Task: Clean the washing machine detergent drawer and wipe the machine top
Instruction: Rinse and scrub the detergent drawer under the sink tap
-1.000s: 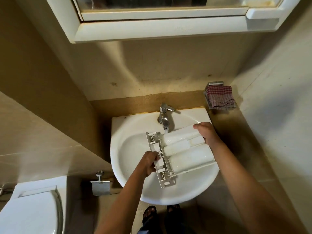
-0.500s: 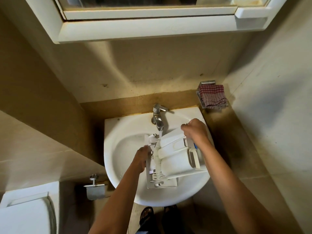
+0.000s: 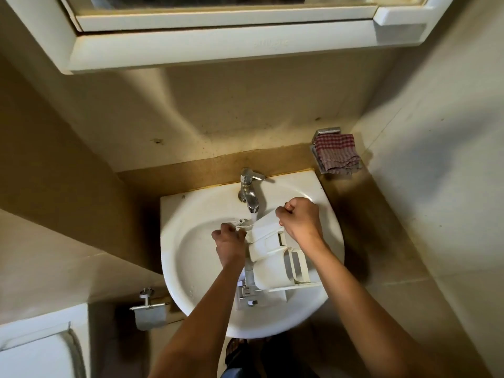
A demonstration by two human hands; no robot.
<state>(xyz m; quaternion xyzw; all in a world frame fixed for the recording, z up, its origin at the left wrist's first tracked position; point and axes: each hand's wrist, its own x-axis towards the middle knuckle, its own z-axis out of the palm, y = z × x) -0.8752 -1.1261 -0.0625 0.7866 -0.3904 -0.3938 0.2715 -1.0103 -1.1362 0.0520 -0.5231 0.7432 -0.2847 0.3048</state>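
The white plastic detergent drawer (image 3: 268, 264) is held over the white sink (image 3: 191, 257), tilted, with its underside and rounded compartments facing up. My left hand (image 3: 230, 242) grips the drawer's front panel end on the left. My right hand (image 3: 298, 219) grips its far end on the right, fingers curled over the edge. Water runs from the chrome tap (image 3: 249, 190) onto the drawer's upper left corner. The washing machine is out of view.
A red checked cloth (image 3: 338, 155) lies on a metal soap holder on the ledge at the right. A mirror cabinet (image 3: 218, 47) overhangs above. The toilet (image 3: 35, 347) and a paper holder (image 3: 150, 312) stand at the lower left.
The drawer has been turned over from lying flat with compartments sideways to underside up, and its end has come under the running water. Both hands kept their hold.
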